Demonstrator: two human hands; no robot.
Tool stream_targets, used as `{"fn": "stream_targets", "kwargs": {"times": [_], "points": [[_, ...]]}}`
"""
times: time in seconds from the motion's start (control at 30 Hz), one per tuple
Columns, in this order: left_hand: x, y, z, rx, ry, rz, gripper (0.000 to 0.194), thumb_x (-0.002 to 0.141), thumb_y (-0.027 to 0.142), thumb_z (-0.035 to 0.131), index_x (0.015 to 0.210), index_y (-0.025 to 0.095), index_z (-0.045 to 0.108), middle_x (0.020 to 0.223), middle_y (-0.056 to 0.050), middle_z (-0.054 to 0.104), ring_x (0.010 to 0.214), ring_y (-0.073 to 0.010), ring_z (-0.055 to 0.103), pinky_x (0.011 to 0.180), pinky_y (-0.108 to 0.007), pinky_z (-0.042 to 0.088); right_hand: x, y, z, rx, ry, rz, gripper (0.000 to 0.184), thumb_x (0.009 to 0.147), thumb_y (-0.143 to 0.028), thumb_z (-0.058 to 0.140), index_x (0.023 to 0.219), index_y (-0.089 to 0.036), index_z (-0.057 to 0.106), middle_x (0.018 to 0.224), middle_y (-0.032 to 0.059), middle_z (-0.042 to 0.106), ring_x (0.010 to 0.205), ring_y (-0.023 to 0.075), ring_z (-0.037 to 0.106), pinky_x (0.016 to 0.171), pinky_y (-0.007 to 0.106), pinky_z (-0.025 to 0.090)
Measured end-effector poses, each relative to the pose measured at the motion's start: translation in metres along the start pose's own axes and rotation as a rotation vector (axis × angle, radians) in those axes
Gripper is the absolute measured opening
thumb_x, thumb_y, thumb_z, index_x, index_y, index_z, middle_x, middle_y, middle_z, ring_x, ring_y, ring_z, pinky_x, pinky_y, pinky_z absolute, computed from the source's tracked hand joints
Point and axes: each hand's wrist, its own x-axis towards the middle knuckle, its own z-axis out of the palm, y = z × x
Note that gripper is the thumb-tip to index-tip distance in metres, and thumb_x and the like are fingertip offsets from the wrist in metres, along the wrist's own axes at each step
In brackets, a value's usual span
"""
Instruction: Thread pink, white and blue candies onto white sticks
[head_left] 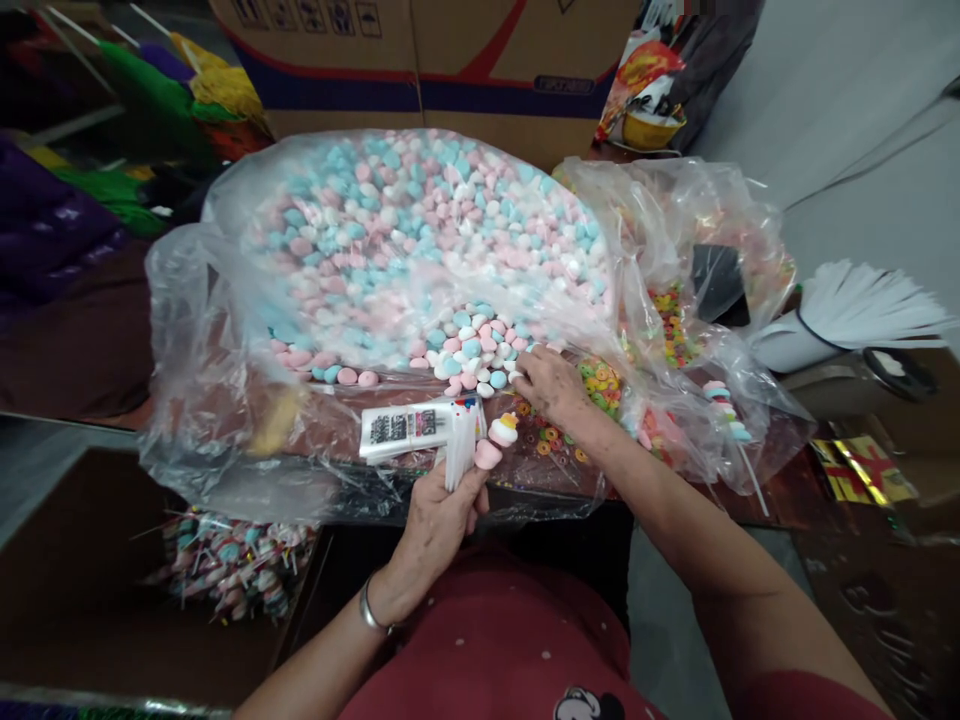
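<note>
My left hand (442, 515) is closed around several white sticks (460, 450) and a candy skewer (489, 456) threaded with pink, white and yellow pieces. Under and beside it lies a stack of printed clear plastic bags (401, 428). My right hand (551, 385) reaches to the near edge of a loose pile of pink, blue and white marshmallows (471, 350). Its fingers are bent down among them, and what lies between the fingertips is hidden. Small ring-shaped gummies (551, 438) are scattered below my right wrist, with more ring gummies (600, 385) beside it.
A big clear bag of marshmallows (420, 230) spreads behind the pile. Bagged colourful candy (671, 320), a finished skewer (724, 410) and a container of white sticks (802, 335) stand right. An open box (67, 590) with wrapped skewers (232, 560) sits lower left. A large carton (450, 60) stands behind.
</note>
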Motion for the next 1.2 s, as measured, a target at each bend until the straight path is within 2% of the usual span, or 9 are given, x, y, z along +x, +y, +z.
{"fn": "stream_targets", "kwargs": {"times": [0.17, 0.23, 0.3, 0.43, 0.57, 0.73, 0.87, 1.07, 1.2], "points": [[0.003, -0.008, 0.001, -0.139, -0.023, -0.022, 0.040, 0.081, 0.044, 0.056, 0.053, 0.015, 0.055, 0.037, 0.005, 0.042, 0.035, -0.0060, 0.034, 0.038, -0.019, 0.023, 0.001, 0.012, 0.002, 0.044, 0.151, -0.026, 0.010, 0.083, -0.018, 0.050, 0.088, -0.017, 0.058, 0.083, 0.0060, 0.062, 0.072, 0.0193, 0.052, 0.067, 0.029, 0.039], [0.004, -0.011, 0.002, -0.157, -0.018, -0.021, 0.039, 0.080, 0.043, 0.057, 0.053, 0.015, 0.055, 0.037, 0.005, 0.042, 0.034, -0.0058, 0.034, 0.038, -0.019, 0.022, 0.003, 0.010, 0.004, 0.035, 0.244, -0.122, 0.012, 0.084, -0.015, 0.047, 0.089, -0.017, 0.057, 0.085, 0.0075, 0.061, 0.076, 0.0204, 0.052, 0.070, 0.029, 0.040], [0.004, -0.012, 0.003, -0.162, -0.014, -0.026, 0.038, 0.079, 0.043, 0.058, 0.053, 0.015, 0.055, 0.038, 0.005, 0.042, 0.034, -0.0055, 0.034, 0.037, -0.018, 0.022, 0.005, 0.004, 0.010, -0.028, 0.268, -0.233, 0.015, 0.086, -0.012, 0.043, 0.089, -0.015, 0.058, 0.087, 0.0099, 0.060, 0.081, 0.0219, 0.053, 0.073, 0.030, 0.041], [0.005, -0.012, 0.004, -0.144, -0.003, -0.049, 0.038, 0.078, 0.042, 0.058, 0.052, 0.015, 0.054, 0.037, 0.005, 0.041, 0.033, -0.0054, 0.034, 0.037, -0.018, 0.022, 0.005, -0.006, 0.022, -0.128, 0.209, -0.374, 0.021, 0.088, -0.007, 0.040, 0.093, -0.013, 0.060, 0.089, 0.0108, 0.061, 0.084, 0.0219, 0.053, 0.074, 0.030, 0.042], [0.006, -0.013, 0.003, -0.153, 0.003, -0.040, 0.037, 0.077, 0.042, 0.059, 0.052, 0.015, 0.054, 0.038, 0.005, 0.042, 0.033, -0.0055, 0.035, 0.037, -0.018, 0.023, 0.003, -0.006, 0.023, -0.129, 0.148, -0.436, 0.016, 0.088, -0.008, 0.046, 0.092, -0.013, 0.061, 0.090, 0.0100, 0.062, 0.087, 0.0215, 0.054, 0.077, 0.030, 0.043], [0.005, -0.014, 0.004, -0.135, 0.003, -0.046, 0.038, 0.078, 0.042, 0.058, 0.052, 0.015, 0.055, 0.036, 0.005, 0.042, 0.033, -0.0059, 0.034, 0.036, -0.018, 0.023, 0.002, -0.011, 0.014, -0.169, 0.016, -0.378, 0.018, 0.094, -0.013, 0.045, 0.100, -0.013, 0.061, 0.090, 0.0116, 0.065, 0.090, 0.0230, 0.055, 0.075, 0.031, 0.042], [0.005, -0.015, 0.004, -0.149, 0.010, -0.044, 0.037, 0.078, 0.042, 0.059, 0.052, 0.015, 0.055, 0.038, 0.005, 0.042, 0.033, -0.0058, 0.034, 0.036, -0.018, 0.023, 0.003, -0.021, 0.010, -0.215, -0.045, -0.298, 0.024, 0.096, -0.013, 0.041, 0.109, -0.014, 0.061, 0.098, 0.0135, 0.067, 0.094, 0.0238, 0.057, 0.072, 0.030, 0.042], [0.005, -0.014, 0.001, -0.152, 0.009, -0.031, 0.039, 0.079, 0.045, 0.058, 0.053, 0.016, 0.054, 0.037, 0.005, 0.042, 0.034, -0.0060, 0.034, 0.037, -0.018, 0.023, -0.001, -0.025, 0.010, -0.211, -0.023, -0.292, 0.026, 0.095, -0.013, 0.042, 0.113, -0.015, 0.061, 0.093, 0.0134, 0.068, 0.090, 0.0239, 0.059, 0.069, 0.031, 0.043], [0.005, -0.011, 0.000, -0.127, 0.023, -0.024, 0.039, 0.080, 0.044, 0.058, 0.054, 0.016, 0.053, 0.038, 0.005, 0.042, 0.034, -0.0062, 0.034, 0.037, -0.018, 0.024, 0.000, -0.021, 0.011, -0.124, -0.003, -0.325, 0.021, 0.091, -0.011, 0.047, 0.101, -0.015, 0.065, 0.089, 0.0126, 0.068, 0.091, 0.0234, 0.058, 0.072, 0.031, 0.043]]}}
